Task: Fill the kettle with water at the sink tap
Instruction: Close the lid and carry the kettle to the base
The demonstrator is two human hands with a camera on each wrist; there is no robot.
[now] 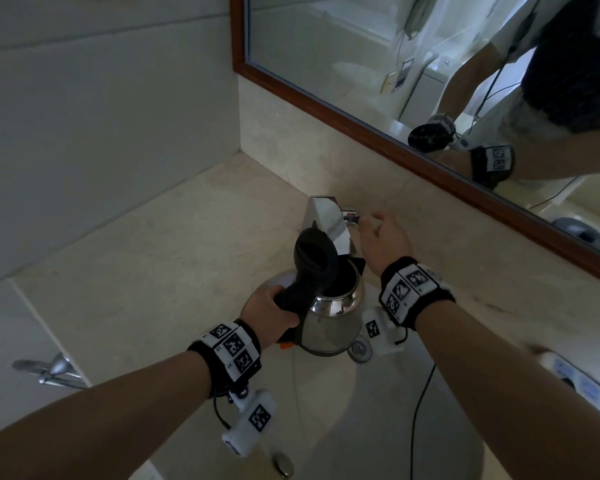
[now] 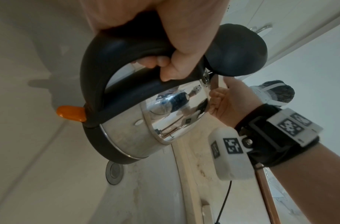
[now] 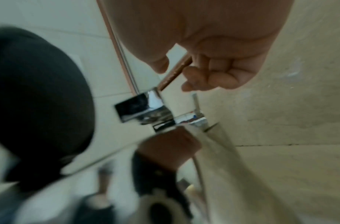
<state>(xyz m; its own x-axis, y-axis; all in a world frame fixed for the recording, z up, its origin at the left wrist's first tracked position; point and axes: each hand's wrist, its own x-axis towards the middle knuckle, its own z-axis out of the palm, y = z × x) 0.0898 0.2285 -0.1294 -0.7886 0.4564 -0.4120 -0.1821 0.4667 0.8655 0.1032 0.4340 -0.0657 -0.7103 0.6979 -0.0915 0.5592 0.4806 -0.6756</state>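
Kettle (image 1: 329,317), steel, lid (image 1: 314,259) flipped up, is hanging over the sink basin (image 1: 378,410) under the chrome tap (image 1: 328,220), left hand (image 1: 274,311) wrapping its black handle (image 2: 115,72), right hand (image 1: 383,240) reaching loose-fingered, gripping nothing, beside the tap lever (image 3: 196,104).

Tap spout (image 1: 327,220): lower end hidden behind the kettle's raised lid (image 1: 315,256)
Kettle (image 1: 331,313) inside: too dark to see any water
Right hand (image 1: 383,239): fingertips near the tap lever (image 1: 350,216), contact unclear
Right wrist view: smeared with blur, lid (image 3: 36,104) cut off at left edge
Sink (image 1: 378,427): basin cut by bottom edge
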